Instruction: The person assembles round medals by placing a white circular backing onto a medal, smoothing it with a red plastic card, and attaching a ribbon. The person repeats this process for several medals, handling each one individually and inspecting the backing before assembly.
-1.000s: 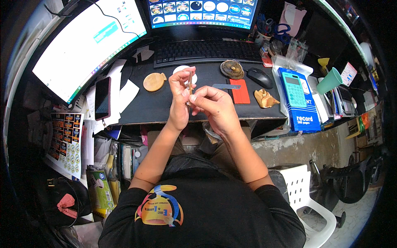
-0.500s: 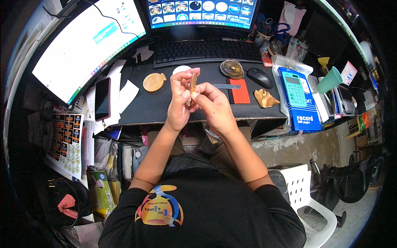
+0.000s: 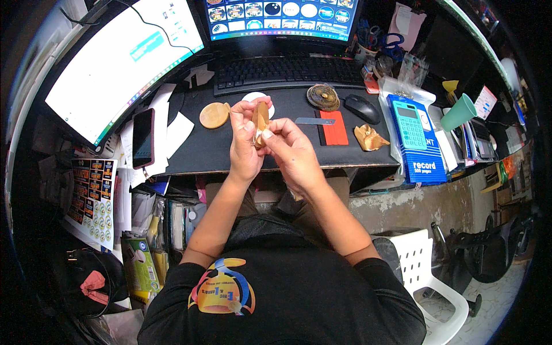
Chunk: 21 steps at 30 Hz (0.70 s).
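Above the front of the desk, my left hand [image 3: 245, 146] grips a flat gold-brown piece [image 3: 261, 114], tilted with its face partly showing. It looks like a medal, but fingers cover much of it. The thumb and forefinger of my right hand [image 3: 294, 154] are closed at its lower edge, where shiny, wrinkled gold film seems to be pinched. Just beyond my left hand lies a white disc [image 3: 272, 108], partly covered by it. A round gold medal [image 3: 214, 115] with a small tab rests to the left. A snap-off cutter blade [image 3: 314, 121] lies across a red squeegee [image 3: 334, 133].
Crumpled gold film [image 3: 370, 138], a dark roll of tape [image 3: 323, 97] and a black mouse [image 3: 361, 108] sit to the right. Behind is a keyboard [image 3: 287, 72]. A phone [image 3: 143, 138] lies left on papers; a teal calculator [image 3: 409, 125] rests on a blue pack at right.
The gold-brown piece has turned from nearly edge-on to show more of its face. Both hands have shifted slightly, staying close together.
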Each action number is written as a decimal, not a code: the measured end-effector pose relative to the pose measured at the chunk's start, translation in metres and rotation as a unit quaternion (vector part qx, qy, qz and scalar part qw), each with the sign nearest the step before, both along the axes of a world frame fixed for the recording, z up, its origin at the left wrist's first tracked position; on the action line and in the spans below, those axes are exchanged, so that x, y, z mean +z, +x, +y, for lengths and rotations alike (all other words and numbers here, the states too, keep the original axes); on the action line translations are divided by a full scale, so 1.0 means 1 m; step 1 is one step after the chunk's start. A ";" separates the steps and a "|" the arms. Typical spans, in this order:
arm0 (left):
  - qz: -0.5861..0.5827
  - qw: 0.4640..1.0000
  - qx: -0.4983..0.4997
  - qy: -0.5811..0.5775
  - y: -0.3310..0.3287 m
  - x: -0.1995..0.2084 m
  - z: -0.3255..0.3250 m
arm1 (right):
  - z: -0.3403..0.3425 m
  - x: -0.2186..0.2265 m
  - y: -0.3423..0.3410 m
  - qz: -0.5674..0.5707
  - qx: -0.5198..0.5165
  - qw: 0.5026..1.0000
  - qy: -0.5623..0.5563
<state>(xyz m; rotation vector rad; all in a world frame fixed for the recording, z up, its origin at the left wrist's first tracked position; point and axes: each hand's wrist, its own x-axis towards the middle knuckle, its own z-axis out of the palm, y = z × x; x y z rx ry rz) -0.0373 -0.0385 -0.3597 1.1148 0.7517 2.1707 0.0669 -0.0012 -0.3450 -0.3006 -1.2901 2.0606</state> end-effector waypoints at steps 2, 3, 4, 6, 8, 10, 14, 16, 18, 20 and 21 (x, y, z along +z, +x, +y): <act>0.012 1.000 0.006 -0.015 -0.002 -0.001 -0.001 | 0.005 0.007 0.005 -0.008 0.011 1.000 -0.008; 0.025 1.000 -0.003 -0.011 -0.003 -0.001 -0.002 | 0.008 0.011 0.007 -0.006 0.015 1.000 -0.014; 0.039 0.999 -0.009 -0.010 -0.004 -0.002 -0.002 | 0.011 0.015 0.009 -0.004 0.016 1.000 -0.023; 0.078 0.997 -0.016 -0.008 -0.005 -0.001 -0.002 | 0.018 0.021 0.009 -0.004 0.014 1.000 0.014; 0.130 0.991 -0.016 -0.008 -0.007 0.001 -0.001 | 0.026 0.024 0.010 -0.040 0.012 0.995 0.095; 0.148 0.989 -0.023 -0.014 -0.008 0.005 -0.002 | 0.031 0.026 0.010 -0.060 0.021 0.989 0.132; 0.097 0.983 -0.117 -0.107 -0.008 0.012 -0.008 | 0.030 0.026 0.008 -0.090 -0.003 0.976 0.196; 0.113 0.975 -0.122 -0.146 -0.010 0.015 -0.010 | 0.026 0.026 0.005 -0.156 -0.071 0.939 0.298; 0.124 0.973 -0.116 -0.158 -0.012 0.016 -0.010 | 0.022 0.028 0.005 -0.119 -0.119 0.909 0.380; 0.101 0.977 -0.115 -0.148 -0.011 0.016 -0.009 | 0.019 0.029 0.004 -0.099 -0.149 0.894 0.411; 0.087 0.980 -0.118 -0.134 -0.011 0.015 -0.009 | 0.017 0.029 0.003 -0.100 -0.158 0.884 0.429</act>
